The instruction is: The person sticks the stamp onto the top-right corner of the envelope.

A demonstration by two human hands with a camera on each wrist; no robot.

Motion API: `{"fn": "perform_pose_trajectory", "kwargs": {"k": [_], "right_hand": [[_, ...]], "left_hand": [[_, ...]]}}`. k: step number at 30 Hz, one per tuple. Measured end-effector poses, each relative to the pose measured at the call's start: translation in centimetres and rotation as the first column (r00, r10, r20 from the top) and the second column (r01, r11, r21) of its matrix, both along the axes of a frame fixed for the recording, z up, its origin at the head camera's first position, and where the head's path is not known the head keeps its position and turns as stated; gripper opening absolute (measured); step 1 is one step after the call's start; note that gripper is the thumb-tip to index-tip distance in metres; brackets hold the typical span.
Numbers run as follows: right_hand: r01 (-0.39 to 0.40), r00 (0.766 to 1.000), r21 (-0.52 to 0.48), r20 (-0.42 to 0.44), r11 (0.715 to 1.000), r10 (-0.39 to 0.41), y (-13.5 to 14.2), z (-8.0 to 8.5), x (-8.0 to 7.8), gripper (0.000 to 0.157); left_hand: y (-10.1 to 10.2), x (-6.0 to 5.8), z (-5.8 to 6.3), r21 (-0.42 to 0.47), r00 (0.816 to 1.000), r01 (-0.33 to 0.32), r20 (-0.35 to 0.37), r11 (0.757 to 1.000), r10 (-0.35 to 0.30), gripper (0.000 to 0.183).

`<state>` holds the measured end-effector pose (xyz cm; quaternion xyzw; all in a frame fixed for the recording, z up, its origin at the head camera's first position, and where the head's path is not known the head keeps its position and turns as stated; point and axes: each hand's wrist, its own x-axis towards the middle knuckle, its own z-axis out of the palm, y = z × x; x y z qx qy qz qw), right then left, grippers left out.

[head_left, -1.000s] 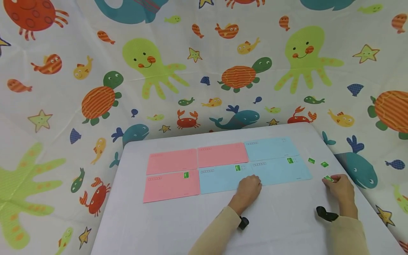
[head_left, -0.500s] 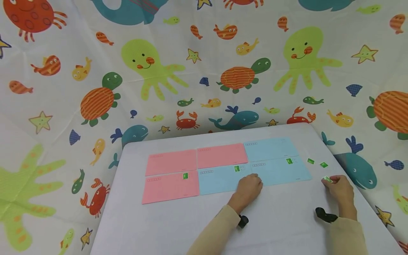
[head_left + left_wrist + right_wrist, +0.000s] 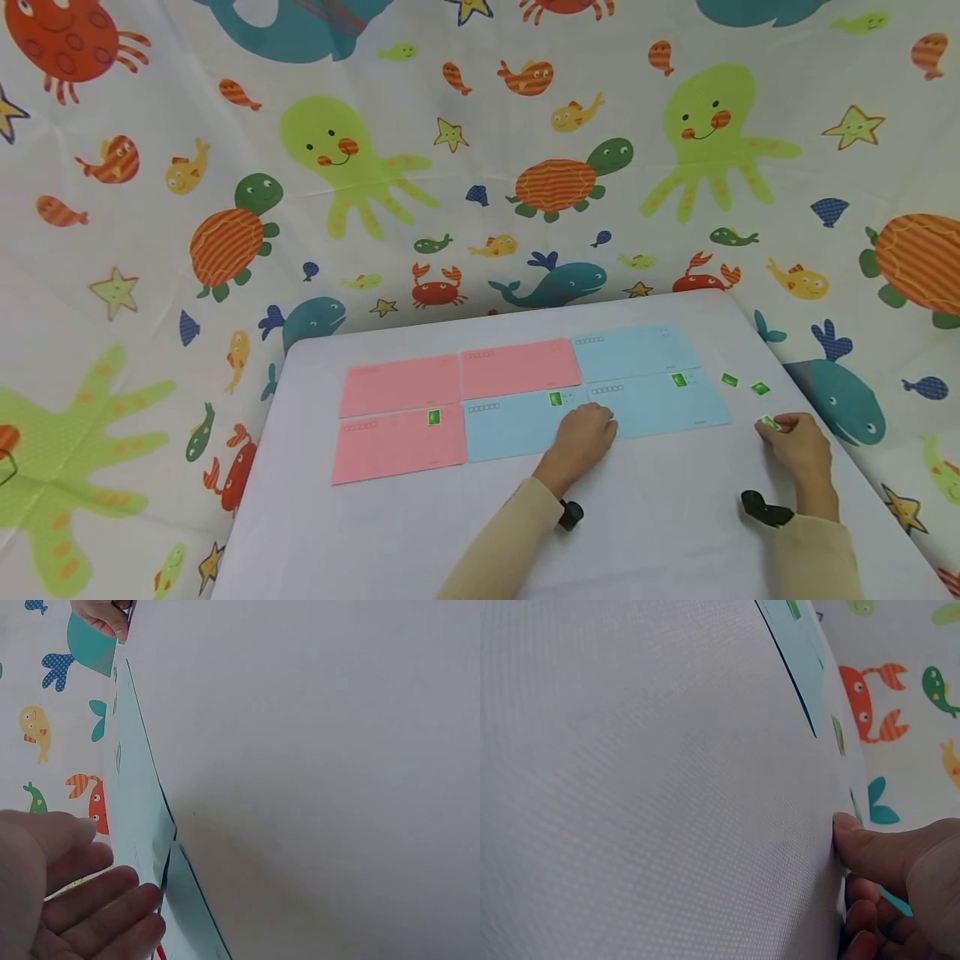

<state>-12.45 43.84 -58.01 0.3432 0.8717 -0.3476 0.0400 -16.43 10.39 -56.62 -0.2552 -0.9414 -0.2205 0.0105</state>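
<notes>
In the head view my left hand (image 3: 583, 437) rests over the touching edges of two blue envelopes (image 3: 517, 429) in the front row. Its fingers are loosely bent with nothing between them, as the left wrist view shows. At the table's right side my right hand (image 3: 801, 450) pinches the edge of a small green stamp (image 3: 768, 423), thumb against bent fingers. That stamp is mostly hidden by the thumb (image 3: 870, 844) in the right wrist view. Two loose green stamps, one nearer (image 3: 761, 388) and one farther (image 3: 729, 380), lie just beyond the right hand.
Pink envelopes (image 3: 401, 387) lie on the left, blue ones on the right, in two rows. Green stamps sit on the front pink envelope (image 3: 434, 417) and on both front blue ones. A white cloth covers the table (image 3: 645, 517); a sea-animal curtain (image 3: 480, 108) hangs behind.
My left hand shifts very slightly at the envelopes. The right hand stays at the same stamp. The view drifts a little.
</notes>
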Motion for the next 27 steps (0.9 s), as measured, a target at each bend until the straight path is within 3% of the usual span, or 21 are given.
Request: {"fn": "perform_pose_trajectory", "kwargs": {"k": [6,13,16,19,21,24,26,27], "right_hand": [[-0.002,1.000,-0.012,-0.001,1.000,0.002,0.4,-0.2,0.1,0.061],[0.008,1.000,0.010,-0.028,1.000,-0.007,0.5,-0.5,-0.2,0.060],[0.007,0.999,0.016,-0.034,1.000,-0.006,0.5,-0.5,-0.2,0.057],[0.008,0.999,0.007,-0.034,1.000,-0.008,0.5,-0.6,-0.1,0.052],[0.002,1.000,0.009,-0.031,1.000,-0.002,0.7,-0.7,0.0,0.048],[-0.006,0.999,0.023,-0.034,1.000,0.007,0.9,-0.8,0.0,0.044],[-0.011,0.999,0.031,-0.038,0.999,0.012,1.0,-0.8,0.1,0.043],[-0.012,0.999,0.029,-0.041,1.000,0.013,1.1,-0.8,0.1,0.043]], "left_hand": [[0.3,-1.0,0.1,0.043,0.995,-0.080,-0.060,0.996,0.083,0.024],[0.4,-2.6,-0.1,0.033,0.984,-0.170,-0.049,0.985,0.171,0.026],[0.6,-3.4,-0.4,-0.018,0.978,-0.196,-0.080,0.980,0.194,0.029],[0.8,-4.1,-0.6,-0.143,0.973,-0.208,-0.133,0.968,0.189,0.033],[0.9,-4.5,-0.8,-0.277,0.972,-0.196,-0.182,0.941,0.149,0.034],[1.1,-4.9,-0.9,-0.441,0.966,-0.176,-0.249,0.880,0.068,0.032],[1.2,-5.2,-1.1,-0.418,0.967,-0.178,-0.242,0.891,0.080,0.030],[1.3,-5.2,-1.1,-0.370,0.969,-0.186,-0.224,0.910,0.107,0.029]]}}
